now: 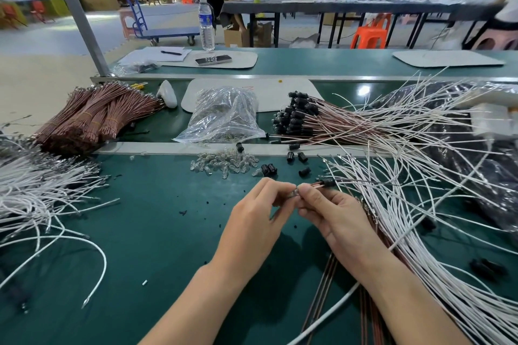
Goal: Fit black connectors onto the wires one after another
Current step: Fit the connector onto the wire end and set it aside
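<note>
Head view, workbench observed from the operator's side.

**Item under work:** one short black cylindrical plastic connector [327, 182], matt and barrel-shaped, threaded on a pair of thin brown wires [314, 185].

**Location:** held above the green bench mat [154, 232], at 1 o'clock of the two hands and just beyond the right fingertips.

**Orientation:** the long axis runs from 9 to 3 o'clock, lifted slightly at the 3 o'clock end, in line with the wires. Which end is the open mouth cannot be told.

**Left hand** [260, 213]**:** thumb and forefinger are pinched on a small clear glassy part [294, 193] at the 9 o'clock end of the wires.

**Right hand** [333, 218]**:** thumb and forefinger are pinched on the thin brown wires, just beside the connector. Further brown wires pass under this hand toward 6 o'clock; whether they are gripped cannot be told.

**Surroundings:**
- Loose black connectors [269, 169] lie on the mat at 12 o'clock of the hands, beside a heap of clear bulbs [224, 162].
- Fitted wires with black caps [297, 115] are piled further off at 1 o'clock.
- Long white wires [420, 204] spread across 3 o'clock.
- Tied brown wire bundles [92, 115] sit at 10 o'clock.
</note>
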`<state>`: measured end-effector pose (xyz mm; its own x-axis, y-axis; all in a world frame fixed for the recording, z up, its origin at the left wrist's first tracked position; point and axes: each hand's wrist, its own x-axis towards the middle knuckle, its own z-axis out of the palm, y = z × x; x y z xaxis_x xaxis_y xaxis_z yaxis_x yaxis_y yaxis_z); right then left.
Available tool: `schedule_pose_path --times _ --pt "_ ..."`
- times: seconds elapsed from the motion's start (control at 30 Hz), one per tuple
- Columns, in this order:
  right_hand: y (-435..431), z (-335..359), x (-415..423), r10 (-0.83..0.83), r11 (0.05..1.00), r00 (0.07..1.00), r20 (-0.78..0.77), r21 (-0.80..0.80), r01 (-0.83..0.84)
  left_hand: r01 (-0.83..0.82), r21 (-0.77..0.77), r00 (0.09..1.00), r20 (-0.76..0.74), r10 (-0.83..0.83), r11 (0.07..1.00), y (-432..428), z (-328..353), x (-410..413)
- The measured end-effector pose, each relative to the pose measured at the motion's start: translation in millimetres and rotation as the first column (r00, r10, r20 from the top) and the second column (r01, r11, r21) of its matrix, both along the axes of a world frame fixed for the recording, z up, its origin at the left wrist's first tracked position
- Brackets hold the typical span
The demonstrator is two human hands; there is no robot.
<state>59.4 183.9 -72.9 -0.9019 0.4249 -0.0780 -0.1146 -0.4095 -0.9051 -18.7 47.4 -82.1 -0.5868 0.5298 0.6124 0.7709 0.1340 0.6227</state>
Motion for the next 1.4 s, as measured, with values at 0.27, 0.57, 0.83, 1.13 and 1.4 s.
schedule_pose_path --times 0.27,0.57,0.83,1.13,1.4 --pt "-0.9 1.0 -0.1 0.06 0.998 0.997 0.052 -0.024 -0.059 -0.008 -0.024 0.999 -0.032 0.007 1.0 -3.6 2.8 -1.2" --pt "0.7 0.7 -0.6 -0.01 1.0 0.999 0.043 0.005 0.009 0.0 -0.046 1.0 -0.009 0.0 0.999 -2.5 0.8 -3.6" --pt "0.6 -2.8 0.0 0.013 1.0 0.999 0.042 0.0 -0.013 0.019 -0.01 0.999 0.043 -0.018 1.0 -2.8 -2.1 -4.0" --pt "-1.6 1.9 1.7 0.072 0.997 0.996 0.045 -0.016 -0.071 0.02 -0.028 0.999 0.048 -0.018 0.999 -2.9 -2.4 -1.8" --pt "7.5 4.2 -0.4 -0.104 0.959 0.995 0.002 -0.265 0.101 -0.031 0.052 0.993 0.113 0.025 0.998 -4.7 -1.0 -4.4"
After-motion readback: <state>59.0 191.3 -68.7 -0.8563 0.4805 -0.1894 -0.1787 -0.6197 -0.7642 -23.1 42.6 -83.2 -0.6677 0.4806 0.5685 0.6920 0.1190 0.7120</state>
